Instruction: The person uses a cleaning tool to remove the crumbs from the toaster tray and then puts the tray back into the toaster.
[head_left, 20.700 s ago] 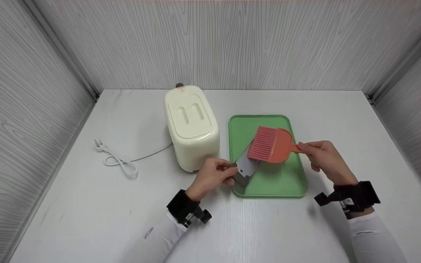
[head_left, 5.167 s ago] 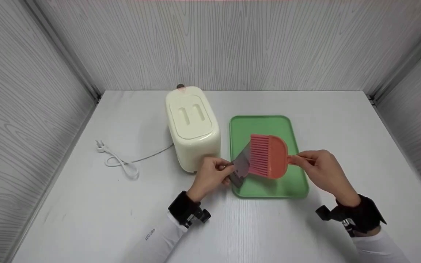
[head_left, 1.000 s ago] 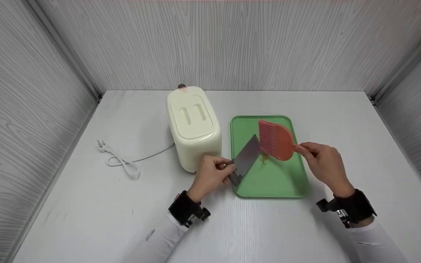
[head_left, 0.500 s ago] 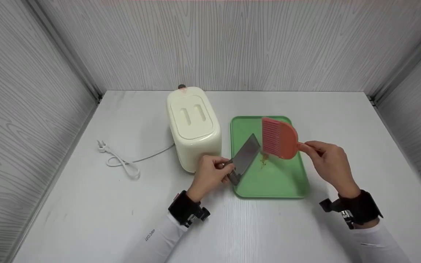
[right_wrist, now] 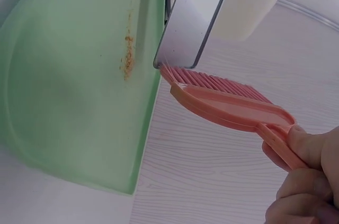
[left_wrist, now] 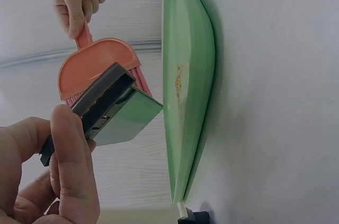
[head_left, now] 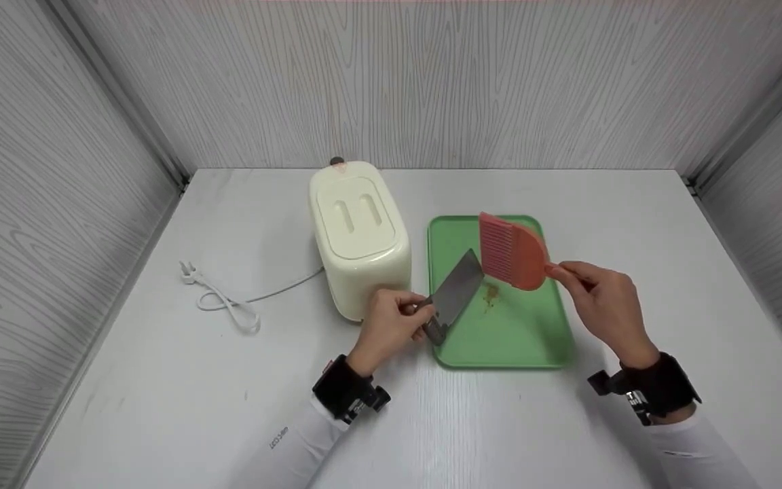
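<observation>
My left hand pinches the dark end of a flat grey metal crumb tray, which is tilted over the green tray. My right hand grips the handle of an orange brush with pink bristles. In the right wrist view the bristles are at the far end of the crumb tray; whether they touch it I cannot tell. A small patch of brown crumbs lies on the green tray. The left wrist view shows the crumb tray's dark end between thumb and fingers.
A cream toaster with its lid on stands left of the green tray, close to my left hand. Its white cord and plug lie on the table at the left. Grey wood-patterned walls enclose the white table.
Earlier the brush overlapped the crumb tray; now it is off its far end, raised a little. Crumbs on the green tray have come into sight. Both hands keep their holds.
</observation>
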### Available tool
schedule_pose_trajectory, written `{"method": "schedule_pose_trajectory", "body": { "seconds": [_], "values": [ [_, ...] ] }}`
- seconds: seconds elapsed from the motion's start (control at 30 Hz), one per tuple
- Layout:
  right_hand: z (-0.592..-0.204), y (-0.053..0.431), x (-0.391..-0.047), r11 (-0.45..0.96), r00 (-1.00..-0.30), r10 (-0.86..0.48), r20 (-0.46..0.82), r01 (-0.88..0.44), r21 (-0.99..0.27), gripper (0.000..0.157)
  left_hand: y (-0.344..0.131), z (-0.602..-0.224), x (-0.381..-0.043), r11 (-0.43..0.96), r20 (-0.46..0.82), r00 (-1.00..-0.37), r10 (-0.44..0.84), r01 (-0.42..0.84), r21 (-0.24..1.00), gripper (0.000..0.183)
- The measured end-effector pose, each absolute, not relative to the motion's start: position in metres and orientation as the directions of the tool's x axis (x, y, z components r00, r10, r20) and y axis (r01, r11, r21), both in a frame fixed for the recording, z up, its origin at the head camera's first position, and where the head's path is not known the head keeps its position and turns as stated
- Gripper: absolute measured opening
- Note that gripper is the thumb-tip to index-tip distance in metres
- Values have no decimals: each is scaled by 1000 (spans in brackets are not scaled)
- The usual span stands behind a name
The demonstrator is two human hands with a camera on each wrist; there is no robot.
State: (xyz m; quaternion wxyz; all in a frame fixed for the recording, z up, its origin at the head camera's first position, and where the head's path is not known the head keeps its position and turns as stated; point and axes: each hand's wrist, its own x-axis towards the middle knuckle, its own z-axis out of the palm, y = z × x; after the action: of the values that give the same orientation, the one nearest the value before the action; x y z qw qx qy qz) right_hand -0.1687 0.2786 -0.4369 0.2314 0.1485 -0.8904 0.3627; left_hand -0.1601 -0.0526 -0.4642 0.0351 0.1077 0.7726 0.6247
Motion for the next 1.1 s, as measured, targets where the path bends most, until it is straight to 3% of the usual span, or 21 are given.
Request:
{"method": "schedule_pose_trajectory", "body": {
  "seconds": [1.1],
  "values": [
    [-434,283,-167,700,-927,-161,339,-349,-623,19,-54,-463,-160,177,75,-980,183,108,978,16]
  ]
}}
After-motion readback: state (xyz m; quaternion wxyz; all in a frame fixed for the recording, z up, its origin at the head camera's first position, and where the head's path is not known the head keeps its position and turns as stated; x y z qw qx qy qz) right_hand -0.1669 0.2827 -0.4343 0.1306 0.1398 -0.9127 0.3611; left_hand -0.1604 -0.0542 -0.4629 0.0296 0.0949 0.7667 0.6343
